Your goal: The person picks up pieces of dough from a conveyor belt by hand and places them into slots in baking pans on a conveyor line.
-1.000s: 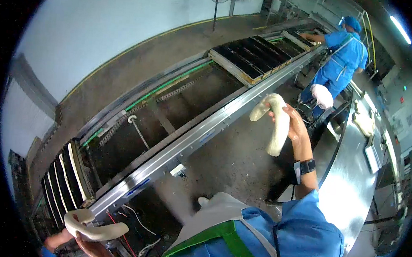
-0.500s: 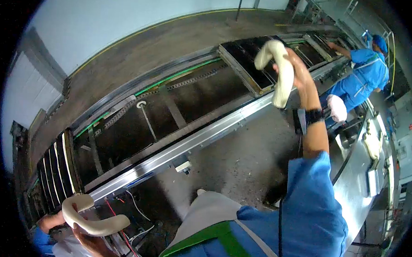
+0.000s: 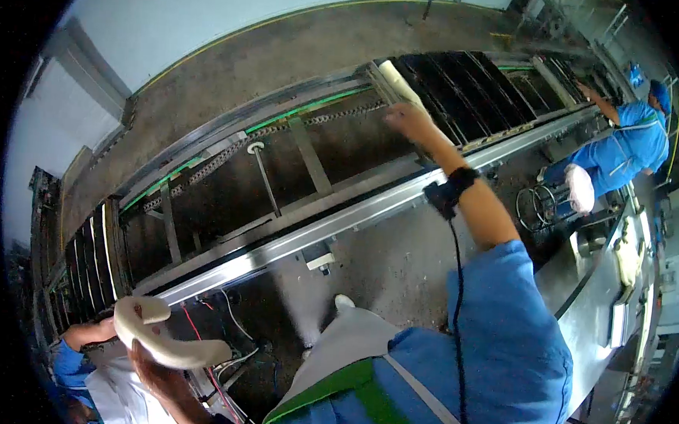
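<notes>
My left hand [image 3: 154, 371], low on the left, is closed round a thick, pale, dough-like strip [image 3: 174, 350] bent into a U. Farther up, my right hand [image 3: 413, 124] is over the near-left edge of a black slotted tray [image 3: 454, 92]. A second pale strip [image 3: 400, 81] lies along the tray's left side, its near end partly hidden by that hand. The fingers there are blurred, so their grip on the strip is unclear.
A long metal-railed conveyor [image 3: 301, 229] crosses in front. Another tray [image 3: 91, 265] with pale strips stands at left, beside a co-worker's hand [image 3: 92, 333]. A person in blue [image 3: 622, 152] works at far right. A steel table [image 3: 588, 329] stands right.
My right hand has moved its strip from the air down to the black tray, where the strip now lies straighter. My left hand still holds its U-shaped strip. The view has shifted.
</notes>
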The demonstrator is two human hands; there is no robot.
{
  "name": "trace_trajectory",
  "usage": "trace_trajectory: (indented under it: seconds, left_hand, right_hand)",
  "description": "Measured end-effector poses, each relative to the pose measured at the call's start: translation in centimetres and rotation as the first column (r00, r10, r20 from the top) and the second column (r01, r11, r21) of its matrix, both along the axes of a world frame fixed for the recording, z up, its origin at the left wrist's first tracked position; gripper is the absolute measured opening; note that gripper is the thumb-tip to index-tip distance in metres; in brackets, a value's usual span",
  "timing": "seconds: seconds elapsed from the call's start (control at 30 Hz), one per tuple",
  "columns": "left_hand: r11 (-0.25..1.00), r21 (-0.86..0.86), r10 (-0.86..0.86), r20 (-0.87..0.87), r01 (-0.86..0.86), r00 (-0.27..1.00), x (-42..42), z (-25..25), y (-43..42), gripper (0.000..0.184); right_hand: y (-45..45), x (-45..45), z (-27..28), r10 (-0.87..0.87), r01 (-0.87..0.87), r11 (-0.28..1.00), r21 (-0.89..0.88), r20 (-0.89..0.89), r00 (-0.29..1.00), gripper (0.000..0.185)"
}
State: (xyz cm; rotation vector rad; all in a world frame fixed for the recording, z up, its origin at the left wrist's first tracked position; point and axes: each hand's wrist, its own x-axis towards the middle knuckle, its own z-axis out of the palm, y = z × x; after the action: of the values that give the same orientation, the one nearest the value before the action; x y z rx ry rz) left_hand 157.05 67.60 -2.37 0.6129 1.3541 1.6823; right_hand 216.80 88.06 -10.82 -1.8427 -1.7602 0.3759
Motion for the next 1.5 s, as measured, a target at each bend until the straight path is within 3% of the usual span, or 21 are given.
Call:
trace_trajectory:
  seconds: [0.03, 0.07, 0.13, 0.27, 0.33, 0.4, 0.47, 0.53, 0.63, 0.8, 0.87, 0.93, 1.0, 1.1, 1.13, 1.17, 1.23, 1.27, 1.3, 1.4, 1.5]
  left_hand:
    - [0.997, 0.022, -0.076, 0.008, 0.076, 0.997, 0.9, 0.0, 0.8, 0.046]
    - [0.987, 0.044, -0.154, 0.014, 0.153, 0.988, 1.8, 0.1, 1.5, 0.047]
    - [0.971, 0.08, -0.232, 0.07, 0.226, 0.97, 6.5, 1.7, 3.1, 0.049]
    - [0.837, 0.195, -0.538, 0.114, 0.512, 0.836, 16.1, 4.3, 5.3, 0.045]
    - [0.743, 0.261, -0.65, 0.06, 0.616, 0.758, 17.6, 2.7, 6.9, 0.043]
    - [0.744, 0.15, -0.618, -0.216, 0.651, 0.756, 20.3, 2.7, 8.2, 0.043]
    - [0.764, -0.106, -0.6, -0.479, 0.637, 0.64, 20.6, 1.6, 10.2, 0.043]
    - [0.575, -0.139, -0.736, -0.517, 0.806, 0.437, 21.5, 3.1, 11.2, 0.046]
    - [0.624, -0.091, -0.716, -0.465, 0.776, 0.521, 20.9, 1.0, 10.6, 0.043]
    - [0.729, -0.237, -0.675, -0.406, 0.642, 0.616, 14.1, -2.6, 7.4, 0.035]
    - [0.768, -0.23, -0.637, -0.359, 0.597, 0.682, 11.0, -4.7, 6.2, 0.035]
    - [0.783, -0.254, -0.622, -0.307, 0.568, 0.721, 8.4, -6.4, 5.0, 0.034]
    - [0.873, -0.19, -0.476, -0.139, 0.448, 0.868, 7.1, -7.8, 3.9, 0.033]
    - [0.888, -0.204, -0.437, -0.099, 0.412, 0.894, 5.7, -9.4, 2.5, 0.032]
    - [0.885, -0.211, -0.44, -0.097, 0.414, 0.893, 5.6, -9.6, 2.1, 0.032]
    - [0.879, -0.231, -0.445, -0.083, 0.417, 0.892, 6.3, -8.8, 1.9, 0.033]
    - [0.868, -0.235, -0.466, -0.086, 0.437, 0.881, 6.6, -9.1, 1.7, 0.033]
    - [0.859, -0.234, -0.485, -0.086, 0.456, 0.87, 6.6, -9.2, 1.7, 0.033]
    - [0.842, -0.271, -0.498, -0.063, 0.466, 0.865, 6.5, -9.2, 1.5, 0.034]
    - [0.846, -0.293, -0.482, -0.059, 0.446, 0.874, 6.6, -8.5, 1.5, 0.034]
    - [0.84, -0.3, -0.495, -0.084, 0.452, 0.865, 6.4, -8.8, 1.4, 0.033]
  right_hand:
    - [-1.7, -4.3, 1.0, 0.362, -0.357, 0.931, 0.071, -0.275, 0.891, 0.026]
    - [-3.1, -9.3, 3.3, 0.539, -0.558, 0.829, 0.05, -0.337, 0.772, 0.026]
    - [-6.1, -17.5, 5.4, 0.506, -0.73, 0.683, -0.004, -0.718, 0.478, 0.035]
    - [-9.5, -26.2, 9.2, 0.412, -0.895, 0.376, 0.24, -0.908, -0.07, 0.051]
    - [-9.9, -26.4, 10.2, 0.576, -0.789, 0.539, 0.294, -0.812, 0.091, 0.053]
    - [-9.3, -24.2, 9.9, 0.297, -0.764, 0.642, 0.06, -0.939, 0.176, 0.052]
    - [-9.0, -21.2, 9.6, 0.081, -0.672, 0.738, 0.069, -0.997, -0.014, 0.044]
    - [-8.6, -18.2, 10.9, 0.004, -0.55, 0.834, 0.048, -0.997, -0.081, 0.031]
    - [-6.5, -15.0, 11.7, -0.087, -0.441, 0.897, -0.038, -0.992, -0.092, 0.027]
    - [-0.6, -12.3, 13.3, 0.289, -0.203, 0.943, 0.264, -0.951, 0.108, 0.02]
    - [0.9, -10.5, 15.4, 0.416, -0.267, 0.896, 0.354, -0.88, 0.228, 0.021]
    - [2.4, -9.1, 15.8, 0.456, -0.14, 0.89, 0.435, -0.82, 0.347, 0.026]
    - [3.3, -7.2, 14.9, 0.43, -0.136, 0.903, 0.408, -0.843, 0.323, 0.032]
    - [5.4, -2.7, 9.5, 0.258, -0.247, 0.951, 0.184, -0.914, 0.312, 0.032]
    - [4.4, -3.2, 6.8, 0.197, -0.158, 0.977, 0.14, -0.872, 0.449, 0.036]
    - [5.8, -0.5, 1.6, -0.066, -0.12, 0.984, -0.128, -0.905, 0.42, 0.039]
    - [4.7, 2.7, -5.8, -0.31, 0.009, 0.891, -0.454, -0.593, 0.743, 0.039]
    - [3.7, -1.4, -3.7, -0.422, 0.218, 0.777, -0.591, -0.23, 0.877, 0.046]
    - [3.7, -1.4, -4.5, -0.42, 0.215, 0.773, -0.597, -0.227, 0.879, 0.046]
    - [2.3, -2.2, -6.6, 0.062, -0.062, 0.865, -0.497, -0.016, 0.998, 0.052]
    - [1.2, -5.3, -7.4, 0.089, 0.009, 0.86, -0.51, 0.169, 0.982, 0.058]
